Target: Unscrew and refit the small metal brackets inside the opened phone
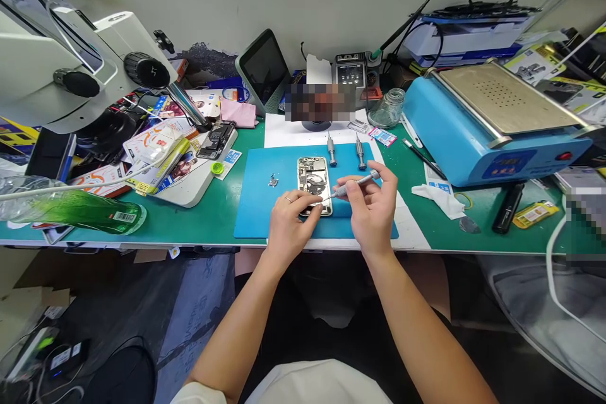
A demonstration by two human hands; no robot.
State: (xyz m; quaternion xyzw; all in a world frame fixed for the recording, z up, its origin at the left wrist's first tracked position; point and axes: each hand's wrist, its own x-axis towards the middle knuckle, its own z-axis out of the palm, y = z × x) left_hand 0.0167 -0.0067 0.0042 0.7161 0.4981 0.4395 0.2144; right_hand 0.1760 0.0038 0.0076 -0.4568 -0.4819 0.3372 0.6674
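Observation:
An opened phone [313, 178] with its insides showing lies on a blue work mat [258, 208]. My left hand [291, 222] rests on the phone's near end, fingers curled round its lower edge. My right hand [372, 211] pinches a grey screwdriver [356, 184], its tip pointing left and down onto the phone's lower right part. Two more screwdrivers [332, 151] [360, 153] stand upright at the mat's far edge. A small loose part [273, 181] lies on the mat left of the phone.
A microscope [71, 57] overhangs the left side above a clutter of packets. A green bottle [78, 209] lies at the near left edge. A blue heating machine [487, 120] stands on the right, with a black pen [507, 207], a tissue [438, 197] and a glass jar [388, 107].

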